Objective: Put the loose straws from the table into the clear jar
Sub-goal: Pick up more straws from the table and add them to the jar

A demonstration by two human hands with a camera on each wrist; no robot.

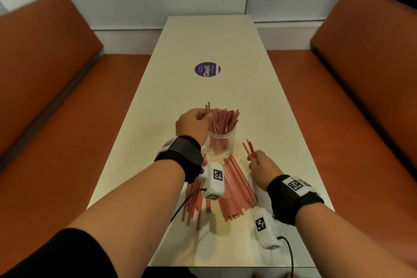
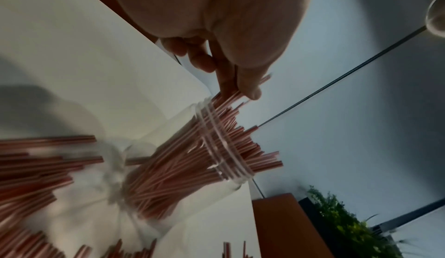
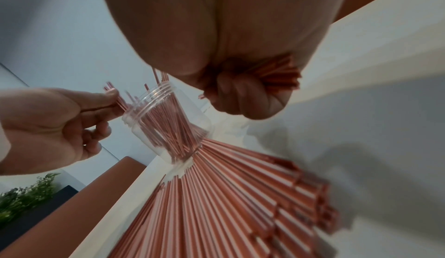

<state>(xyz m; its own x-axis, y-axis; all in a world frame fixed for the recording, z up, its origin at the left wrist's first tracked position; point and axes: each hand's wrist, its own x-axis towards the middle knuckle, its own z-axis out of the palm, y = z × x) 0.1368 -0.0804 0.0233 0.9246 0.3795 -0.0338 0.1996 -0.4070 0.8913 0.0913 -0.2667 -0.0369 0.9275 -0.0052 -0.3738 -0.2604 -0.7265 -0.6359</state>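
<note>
A clear jar [image 1: 222,142] stands upright mid-table, packed with red-and-white striped straws [image 1: 223,119]. My left hand [image 1: 196,123] is at the jar's left rim and pinches a few straws [image 1: 208,108] between thumb and fingers, their lower ends inside the jar mouth [image 2: 224,144]. To the right of the jar, my right hand [image 1: 261,165] grips a small bunch of straws [image 1: 249,149] that points up and away. In the right wrist view that bunch [image 3: 279,73] sticks out of my curled fingers. A large pile of loose straws [image 1: 234,187] lies on the table in front of the jar.
The long white table [image 1: 212,40] carries a round purple sticker [image 1: 207,69] beyond the jar. Orange benches [image 1: 56,97] run along both sides. More loose straws [image 1: 194,198] lie under my left wrist. A dark planter with green leaves [image 2: 349,224] stands past the right bench.
</note>
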